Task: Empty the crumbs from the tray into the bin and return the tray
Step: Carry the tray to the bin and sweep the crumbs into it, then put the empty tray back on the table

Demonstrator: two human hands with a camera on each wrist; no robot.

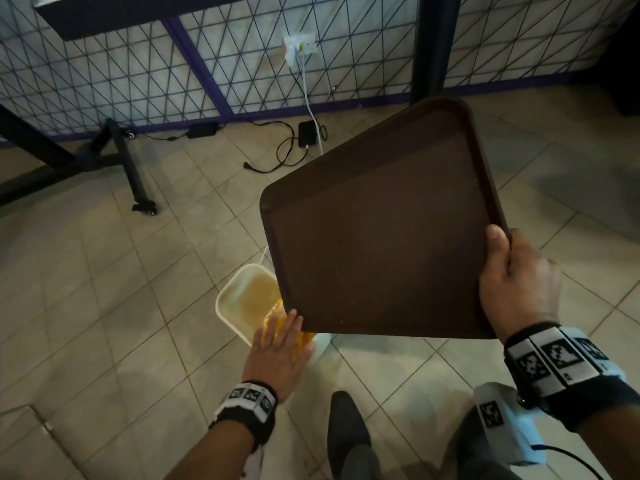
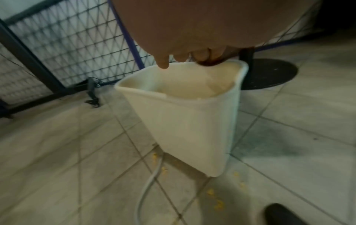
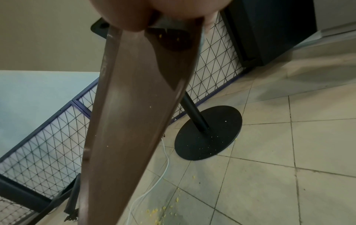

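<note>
Two hands are at work over the tiled floor (image 1: 104, 271). The right hand (image 1: 516, 285) grips the near right corner of the brown tray (image 1: 377, 230), thumb over the rim and fingers curled beneath, holding it tilted so its underside faces up and its low corner hangs over the cream bin (image 2: 192, 121). The left hand (image 1: 280, 348) is flat and spread, fingers straight, reaching in under the tray's low edge just above the bin's mouth; from the left wrist view the fingertips (image 2: 162, 64) hang right at the bin's rim, and I cannot tell whether they touch the tray. Yellow crumbs (image 1: 277, 317) show at the bin's near side beneath that hand. More crumbs lie scattered on the floor (image 3: 159, 210) beside the bin, and a few specks cling to the tray's upper face. A white cable (image 3: 165, 164) trails across the tiles past the bin. A black round pedestal base (image 3: 208, 134) stands just behind, against a wire mesh panel (image 1: 121, 71).
</note>
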